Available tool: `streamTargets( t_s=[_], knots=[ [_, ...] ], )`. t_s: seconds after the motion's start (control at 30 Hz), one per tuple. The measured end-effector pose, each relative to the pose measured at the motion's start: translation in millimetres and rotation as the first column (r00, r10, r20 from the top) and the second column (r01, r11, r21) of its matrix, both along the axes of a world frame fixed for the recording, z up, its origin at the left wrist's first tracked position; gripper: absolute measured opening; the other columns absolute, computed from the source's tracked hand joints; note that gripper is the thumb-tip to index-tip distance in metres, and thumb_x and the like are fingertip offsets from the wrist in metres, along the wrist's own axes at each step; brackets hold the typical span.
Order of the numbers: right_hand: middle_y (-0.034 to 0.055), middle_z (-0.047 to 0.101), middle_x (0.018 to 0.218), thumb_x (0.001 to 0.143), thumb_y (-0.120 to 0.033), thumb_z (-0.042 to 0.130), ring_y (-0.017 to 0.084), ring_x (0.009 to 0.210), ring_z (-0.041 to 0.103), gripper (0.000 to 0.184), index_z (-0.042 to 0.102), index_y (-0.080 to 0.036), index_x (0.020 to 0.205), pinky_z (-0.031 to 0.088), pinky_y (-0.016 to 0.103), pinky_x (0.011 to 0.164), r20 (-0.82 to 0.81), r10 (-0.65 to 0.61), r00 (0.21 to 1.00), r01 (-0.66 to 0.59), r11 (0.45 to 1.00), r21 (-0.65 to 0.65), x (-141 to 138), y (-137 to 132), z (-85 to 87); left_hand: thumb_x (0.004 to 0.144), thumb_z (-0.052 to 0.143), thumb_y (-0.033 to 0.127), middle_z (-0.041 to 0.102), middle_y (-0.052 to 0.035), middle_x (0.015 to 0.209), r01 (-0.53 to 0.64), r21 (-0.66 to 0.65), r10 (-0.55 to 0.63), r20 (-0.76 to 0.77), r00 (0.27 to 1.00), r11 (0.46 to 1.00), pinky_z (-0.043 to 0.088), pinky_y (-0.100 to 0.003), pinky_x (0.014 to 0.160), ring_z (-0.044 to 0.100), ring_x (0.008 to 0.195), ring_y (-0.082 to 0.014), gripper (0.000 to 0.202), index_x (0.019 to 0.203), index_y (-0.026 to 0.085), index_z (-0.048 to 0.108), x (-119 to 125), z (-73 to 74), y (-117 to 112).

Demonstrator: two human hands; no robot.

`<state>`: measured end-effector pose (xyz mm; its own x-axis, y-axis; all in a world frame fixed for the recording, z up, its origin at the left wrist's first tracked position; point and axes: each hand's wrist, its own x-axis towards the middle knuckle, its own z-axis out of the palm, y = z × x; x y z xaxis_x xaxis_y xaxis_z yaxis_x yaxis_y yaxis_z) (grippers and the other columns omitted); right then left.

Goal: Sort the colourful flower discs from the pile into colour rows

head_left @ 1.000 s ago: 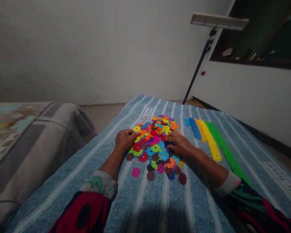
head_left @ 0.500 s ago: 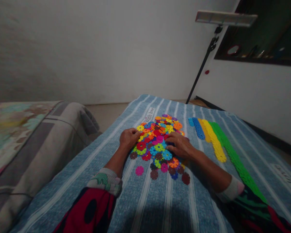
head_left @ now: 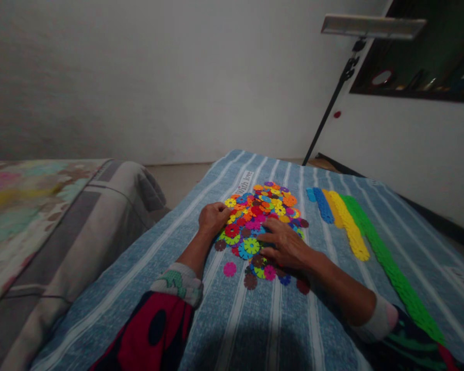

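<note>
A heap of notched plastic discs in many colours lies on a blue striped cloth. At the heap's left edge rests my left hand, fingers curled together; whatever is in them is hidden. My right hand is over the heap's right side, fingers spread and touching the discs, with no disc seen gripped. A lime green disc lies just left of its fingertips. One magenta disc sits apart, nearer to me.
On the right lie rows of linked discs: a long green row, a yellow row and a shorter blue row. A lamp on a black stand rises behind. Another cloth-covered surface is at left.
My right hand has come nearer to me over the heap, its fingers spreading and covering discs that showed before. My left hand stays at the heap's edge. The whole view has shifted slightly.
</note>
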<state>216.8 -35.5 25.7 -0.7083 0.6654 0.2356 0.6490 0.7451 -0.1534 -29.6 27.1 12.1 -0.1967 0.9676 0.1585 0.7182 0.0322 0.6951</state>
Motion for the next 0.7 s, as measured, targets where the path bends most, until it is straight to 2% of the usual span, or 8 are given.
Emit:
streamTargets(
  t_s=[0.07,0.23,0.43,0.6,0.7],
  knots=[
    [0.0124,0.057,0.119,0.086,-0.033,0.069,0.028,0.111,0.05,0.022,0.072,-0.021,0.104,0.041,0.042,0.096,-0.005,-0.006,1.0,0.006,1.0,-0.007,7.3,1.8,-0.1,0.074,0.052,0.04,0.073,-0.004,0.071,0.007,0.006,-0.007,-0.007,1.0,1.0,0.039,-0.027,0.058,0.063,0.069,-0.0188,0.03,0.074,0.018,0.073,-0.1,0.0,0.0],
    [0.0112,0.059,0.11,0.085,-0.027,0.069,0.027,0.106,0.052,0.011,0.073,-0.019,0.09,0.042,0.041,0.093,0.012,-0.04,0.999,0.04,0.999,-0.014,15.6,4.5,3.6,0.074,0.052,0.042,0.072,-0.0038,0.071,0.01,0.008,-0.01,-0.023,1.0,1.0,0.037,-0.027,0.058,0.062,0.069,-0.0184,0.031,0.073,0.018,0.073,-0.3,-0.8,0.4],
    [0.0103,0.059,0.107,0.087,-0.028,0.066,0.026,0.105,0.051,0.015,0.071,-0.019,0.098,0.042,0.04,0.091,-0.002,-0.03,1.0,0.03,1.0,0.007,-2.7,-1.7,6.3,0.074,0.053,0.041,0.071,-0.0034,0.068,0.013,0.008,-0.013,0.005,1.0,1.0,0.039,-0.026,0.059,0.063,0.07,-0.019,0.03,0.073,0.019,0.073,-0.3,-3.2,0.5],
    [0.0095,0.058,0.101,0.09,-0.027,0.063,0.024,0.098,0.051,0.012,0.071,-0.018,0.09,0.042,0.038,0.087,0.038,-0.024,0.999,0.025,1.0,-0.015,-21.7,-6.0,11.3,0.075,0.053,0.041,0.072,-0.0036,0.068,0.001,0.003,-0.001,-0.001,1.0,1.0,0.039,-0.026,0.059,0.063,0.071,-0.0191,0.03,0.075,0.019,0.074,0.6,-3.2,0.5],
    [0.0092,0.058,0.103,0.091,-0.029,0.061,0.023,0.098,0.051,0.017,0.072,-0.02,0.102,0.041,0.038,0.088,0.004,0.006,1.0,-0.006,1.0,-0.017,-26.3,-4.8,12.3,0.074,0.054,0.04,0.073,-0.0035,0.07,-0.008,-0.003,0.008,-0.005,1.0,1.0,0.039,-0.026,0.059,0.063,0.072,-0.0191,0.03,0.077,0.019,0.075,1.7,-2.1,0.0]
  ],
)
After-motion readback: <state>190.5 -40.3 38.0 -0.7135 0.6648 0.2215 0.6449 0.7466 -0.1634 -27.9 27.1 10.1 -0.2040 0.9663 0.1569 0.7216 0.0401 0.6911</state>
